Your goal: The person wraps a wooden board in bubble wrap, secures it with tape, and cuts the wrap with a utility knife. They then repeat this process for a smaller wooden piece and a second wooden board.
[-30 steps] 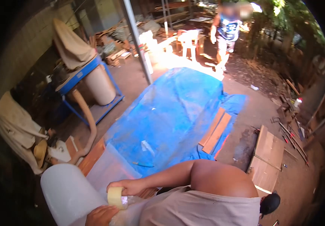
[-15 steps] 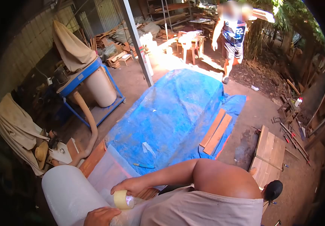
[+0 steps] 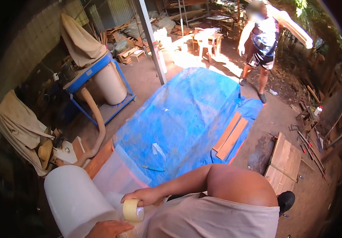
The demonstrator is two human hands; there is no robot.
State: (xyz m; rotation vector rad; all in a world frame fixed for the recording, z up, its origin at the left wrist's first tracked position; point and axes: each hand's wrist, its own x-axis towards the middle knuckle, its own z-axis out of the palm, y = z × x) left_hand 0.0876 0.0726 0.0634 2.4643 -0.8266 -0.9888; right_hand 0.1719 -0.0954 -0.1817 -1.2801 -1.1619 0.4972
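Note:
My right hand grips a roll of beige packing tape from above, low in the view. The tape sits against clear plastic wrap beside a big white roll of bubble wrap. My left hand lies on the wrapped surface just below the tape, partly cut off by the frame edge. My bare right arm and shoulder reach across from the right. A sheet of the wrap spreads over the near end of a blue tarp.
Another person stands at the tarp's far end with a long plank on one shoulder. Two planks lie on the tarp's right edge and boards lie further right. A blue-framed dust collector stands left, beside a steel post.
The other person has walked closer along the tarp's far end, carrying the plank. My right hand has shifted the tape roll slightly down and right, and my left hand has slid lower.

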